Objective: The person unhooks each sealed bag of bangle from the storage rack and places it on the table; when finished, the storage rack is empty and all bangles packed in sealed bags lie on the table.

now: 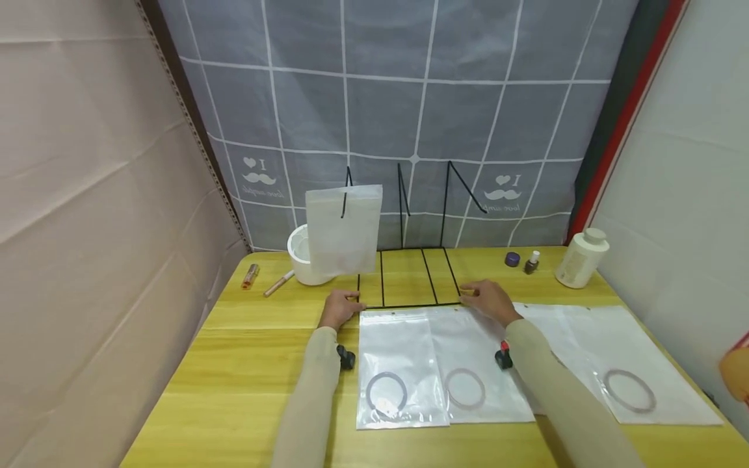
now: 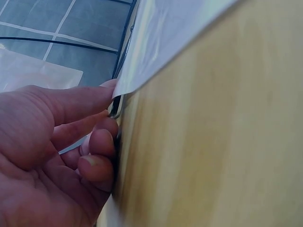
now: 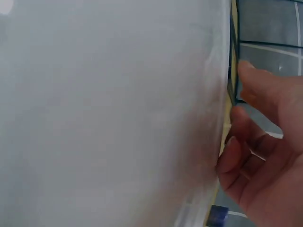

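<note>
A black wire rack (image 1: pixel 404 305) lies with its base on the table, hooks rising at the back. A white flat bag (image 1: pixel 345 240) hangs from its left hook. My left hand (image 1: pixel 341 308) pinches the front left corner of the rack between thumb and index finger, seen closely in the left wrist view. At the front right corner is my right hand (image 1: pixel 490 300), its thumb (image 3: pixel 251 71) and index finger parted beside the wire. Just in front lie a clear-faced bag (image 1: pixel 400 344) with a bluish ring and another bag (image 1: pixel 486 351) with a pinkish ring.
More white bags (image 1: pixel 620 338) lie on the right, one with a ring (image 1: pixel 630 391). Behind stand a white bottle (image 1: pixel 582 259), a small dark bottle (image 1: pixel 531 263) and a purple lid (image 1: pixel 512 259). A white round container (image 1: pixel 300 257), a pen-like stick (image 1: pixel 279 284) and a small tube (image 1: pixel 250 276) are at left.
</note>
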Available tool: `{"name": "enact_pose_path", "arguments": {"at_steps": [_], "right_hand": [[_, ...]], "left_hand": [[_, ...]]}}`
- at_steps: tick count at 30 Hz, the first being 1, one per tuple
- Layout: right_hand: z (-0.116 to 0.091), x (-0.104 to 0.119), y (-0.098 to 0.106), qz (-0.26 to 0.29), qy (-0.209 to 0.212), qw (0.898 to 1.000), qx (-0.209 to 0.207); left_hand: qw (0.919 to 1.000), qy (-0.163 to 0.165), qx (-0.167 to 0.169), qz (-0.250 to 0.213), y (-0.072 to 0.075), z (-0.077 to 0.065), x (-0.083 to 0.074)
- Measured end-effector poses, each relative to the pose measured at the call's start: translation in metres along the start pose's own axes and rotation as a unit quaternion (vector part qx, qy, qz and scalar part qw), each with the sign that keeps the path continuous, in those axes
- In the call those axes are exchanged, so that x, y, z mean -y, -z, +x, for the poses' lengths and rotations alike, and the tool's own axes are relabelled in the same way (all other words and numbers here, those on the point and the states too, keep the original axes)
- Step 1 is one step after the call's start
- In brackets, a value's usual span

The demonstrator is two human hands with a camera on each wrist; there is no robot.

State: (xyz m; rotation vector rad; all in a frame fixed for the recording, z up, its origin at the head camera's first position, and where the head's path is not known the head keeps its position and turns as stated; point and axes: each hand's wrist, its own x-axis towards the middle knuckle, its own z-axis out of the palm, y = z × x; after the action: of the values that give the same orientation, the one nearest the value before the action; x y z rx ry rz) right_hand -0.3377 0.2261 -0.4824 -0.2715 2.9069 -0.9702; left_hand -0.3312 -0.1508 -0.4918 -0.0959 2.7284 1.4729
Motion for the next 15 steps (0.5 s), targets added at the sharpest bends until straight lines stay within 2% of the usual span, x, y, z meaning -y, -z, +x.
{"name": "enact_pose_path", "arguments": {"at_steps": [5, 10, 15], "right_hand": [[0.001, -0.013, 0.0, 0.009, -0.021, 0.999, 0.027], [0.005, -0.014, 0.001, 0.054, -0.018, 0.998, 0.034], [0.009, -0.012, -0.001, 0.065, -0.023, 0.997, 0.041]], "left_hand": [[0.9998, -0.002, 0.01, -0.015, -0.005, 0.001, -0.002], [0.9998, 0.013, 0.003, -0.016, -0.003, 0.002, -0.002], [0.9998, 0.017, 0.008, -0.005, 0.001, 0.001, -0.001]]}}
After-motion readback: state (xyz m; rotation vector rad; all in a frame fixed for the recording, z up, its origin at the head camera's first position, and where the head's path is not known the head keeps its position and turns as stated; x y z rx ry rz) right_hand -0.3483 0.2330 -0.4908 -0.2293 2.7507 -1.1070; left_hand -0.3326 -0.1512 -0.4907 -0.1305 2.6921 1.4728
